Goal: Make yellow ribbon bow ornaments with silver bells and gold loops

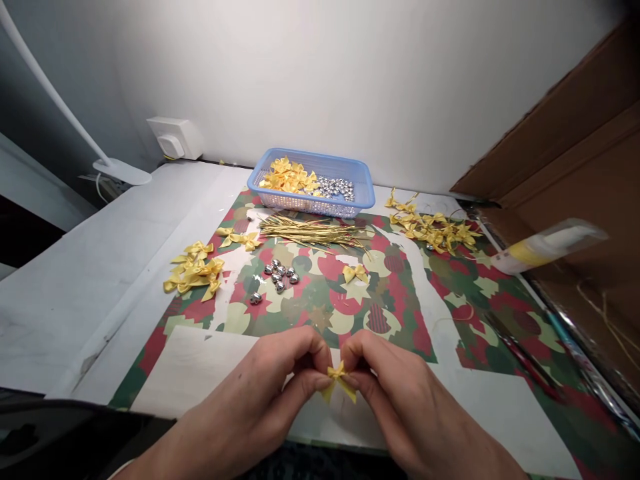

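Near the front edge of the table, my left hand (273, 380) and my right hand (393, 383) pinch a small yellow ribbon bow (339, 377) between them, one on each side, its two tails hanging down. Beyond my hands, a single yellow bow (355, 273) lies on the patterned sheet (320, 317). Silver bells (280, 272) are grouped to its left, with one bell (255, 298) a little apart. Further left sits a pile of yellow bows (195, 270). Gold wire ties (313, 231) lie in a bundle behind the bells.
At the wall stands a blue basket (310, 159) with bows and bells inside. More bows with ties (435, 230) are heaped at the back right, near a glue bottle (543, 248), dark scissors (525, 360) and a cardboard box (575, 133). A white lamp (123, 171) is clipped at the left.
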`<state>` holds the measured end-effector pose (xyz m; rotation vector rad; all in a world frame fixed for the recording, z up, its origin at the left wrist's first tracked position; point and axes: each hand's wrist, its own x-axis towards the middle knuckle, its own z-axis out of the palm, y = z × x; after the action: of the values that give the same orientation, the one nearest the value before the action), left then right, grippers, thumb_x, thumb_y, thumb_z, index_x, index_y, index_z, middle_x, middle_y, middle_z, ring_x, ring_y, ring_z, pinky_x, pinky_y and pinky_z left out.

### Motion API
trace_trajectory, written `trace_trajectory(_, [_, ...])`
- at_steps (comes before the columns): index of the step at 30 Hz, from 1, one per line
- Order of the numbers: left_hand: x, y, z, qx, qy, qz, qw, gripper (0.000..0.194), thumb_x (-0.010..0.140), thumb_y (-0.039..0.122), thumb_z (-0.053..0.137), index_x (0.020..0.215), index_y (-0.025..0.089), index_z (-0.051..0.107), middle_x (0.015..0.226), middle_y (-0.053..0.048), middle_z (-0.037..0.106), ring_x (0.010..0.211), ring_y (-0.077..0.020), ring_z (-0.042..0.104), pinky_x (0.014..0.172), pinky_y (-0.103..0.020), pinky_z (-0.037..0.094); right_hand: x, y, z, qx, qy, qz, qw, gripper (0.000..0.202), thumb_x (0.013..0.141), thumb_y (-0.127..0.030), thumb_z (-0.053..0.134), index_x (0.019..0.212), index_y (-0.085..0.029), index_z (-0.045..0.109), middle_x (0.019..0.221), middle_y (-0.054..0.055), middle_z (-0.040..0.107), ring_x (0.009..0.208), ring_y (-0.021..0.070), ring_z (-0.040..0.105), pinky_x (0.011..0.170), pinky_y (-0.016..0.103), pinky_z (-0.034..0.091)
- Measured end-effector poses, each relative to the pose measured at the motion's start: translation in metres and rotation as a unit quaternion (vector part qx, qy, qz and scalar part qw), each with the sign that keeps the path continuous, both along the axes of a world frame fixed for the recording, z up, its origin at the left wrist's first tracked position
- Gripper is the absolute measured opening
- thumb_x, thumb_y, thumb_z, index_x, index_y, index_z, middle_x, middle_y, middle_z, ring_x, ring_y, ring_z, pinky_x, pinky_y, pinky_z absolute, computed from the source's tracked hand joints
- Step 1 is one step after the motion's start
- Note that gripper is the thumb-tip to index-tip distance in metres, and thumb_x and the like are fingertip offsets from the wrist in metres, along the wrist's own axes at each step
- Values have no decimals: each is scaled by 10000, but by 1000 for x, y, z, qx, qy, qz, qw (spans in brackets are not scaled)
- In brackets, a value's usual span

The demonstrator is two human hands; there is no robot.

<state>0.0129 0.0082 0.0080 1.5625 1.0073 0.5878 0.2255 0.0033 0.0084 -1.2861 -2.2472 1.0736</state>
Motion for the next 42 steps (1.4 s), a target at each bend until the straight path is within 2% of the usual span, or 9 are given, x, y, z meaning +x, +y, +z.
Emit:
trace_trajectory(4, [-1,0,-1,-43,-61,7,997,154,1007,167,485,866,220,519,833,32,575,769,-137,537,683,-253,429,1,-1,0,12,23,-2,1000,178,962,-97,329,911,-230,434,851,-9,558,740,143,541,643,252,417])
trace_trajectory(8, [-1,-1,-3,-80,-115,18,990,145,1014,217,512,871,214,531,848,21,568,792,-144,536,702,-265,436,0,-1,0,51,66,-14,996,194,970,-84,327,879,-237,404,786,-37,536,658,113,508,581,217,395])
trace_trajectory(12, [-1,-1,-3,-78,-136,27,987,146,1007,194,525,862,215,531,854,17,571,808,-145,538,718,-264,438,-1,1,4,49,74,-22,996,186,987,-85,365,960,-242,460,831,-29,575,703,116,542,628,222,431])
trace_trajectory(16, [-2,-2,0,-57,-121,33,990,106,991,176,548,898,216,577,879,9,604,819,-147,578,736,-258,472,0,1,9,50,90,-14,995,211,997,-88,410,1071,-263,503,905,-25,616,792,122,591,706,224,471])
trace_trajectory(18, [-2,-3,2,-61,-114,30,991,66,944,160,621,921,220,605,904,8,628,849,-157,608,765,-261,494,1,1,11,48,88,-12,995,190,999,-96,428,1050,-259,512,900,-26,623,798,121,600,711,220,475])
trace_trajectory(20, [-1,-3,4,-56,-101,31,993,108,898,124,667,908,220,618,908,12,647,857,-158,626,772,-255,505,0,1,13,47,80,-7,996,165,1003,-108,429,1007,-250,513,879,-27,619,780,120,593,696,220,469])
trace_trajectory(28, [4,-1,2,62,-6,46,997,155,894,56,602,845,203,605,844,20,680,765,-127,620,697,-228,466,-3,2,10,112,43,18,993,231,984,-60,340,925,-233,481,781,-22,537,691,132,521,603,236,404])
trace_trajectory(36, [3,-1,1,16,-37,35,999,175,918,77,585,805,208,563,831,22,655,767,-136,597,687,-235,452,1,1,5,3,39,1,999,193,995,-113,337,941,-221,487,874,10,587,783,151,564,681,269,449])
trace_trajectory(42, [0,-1,0,-43,-84,35,995,138,938,126,604,824,204,590,862,0,649,813,-158,601,702,-261,468,1,2,8,-34,51,-11,998,187,1015,-145,348,938,-229,497,892,6,605,818,150,582,696,268,446])
